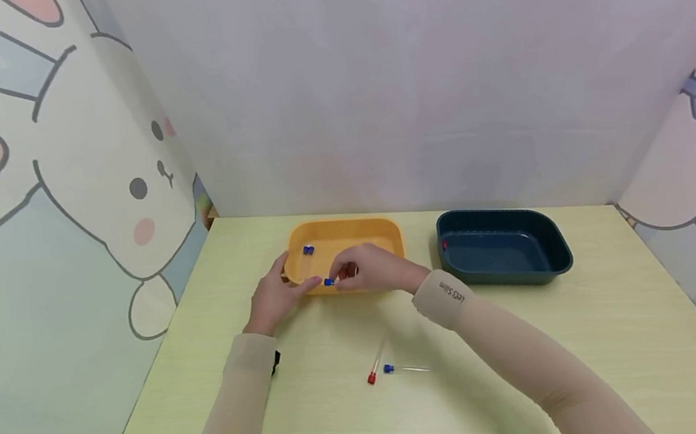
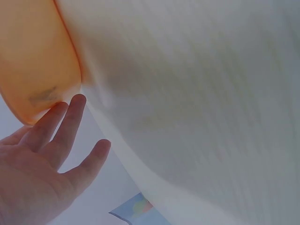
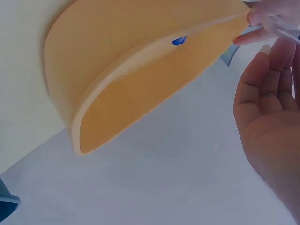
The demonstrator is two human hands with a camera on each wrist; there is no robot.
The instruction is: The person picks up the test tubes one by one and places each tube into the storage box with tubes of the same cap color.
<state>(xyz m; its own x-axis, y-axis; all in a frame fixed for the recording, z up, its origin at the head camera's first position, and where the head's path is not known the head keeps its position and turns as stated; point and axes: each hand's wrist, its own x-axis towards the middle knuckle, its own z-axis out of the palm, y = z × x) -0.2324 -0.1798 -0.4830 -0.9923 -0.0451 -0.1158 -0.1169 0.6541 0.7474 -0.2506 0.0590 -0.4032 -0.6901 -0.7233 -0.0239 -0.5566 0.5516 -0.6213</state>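
My right hand (image 1: 372, 267) pinches a clear test tube with a blue cap (image 1: 328, 281) over the front rim of the yellow-orange bin (image 1: 356, 227). In the right wrist view, part of the clear tube (image 3: 283, 29) shows at the upper right edge, by the fingers. My left hand (image 1: 275, 299) is at the bin's left end, its thumb reaching toward the blue cap. Seen from the left wrist, that hand's fingers (image 2: 70, 126) extend against the bin's outer wall (image 2: 40, 56). Inside the bin, blue-capped tubes (image 1: 309, 250) lie near the left end.
A dark blue-green bin (image 1: 505, 276) stands to the right, with a red cap (image 1: 445, 244) inside at its left end. Nearer on the table (image 1: 326, 430) lie a red-capped tube (image 1: 373, 377) and a blue-capped tube (image 1: 389, 369). A pale wall (image 1: 383, 92) rises behind the bins.
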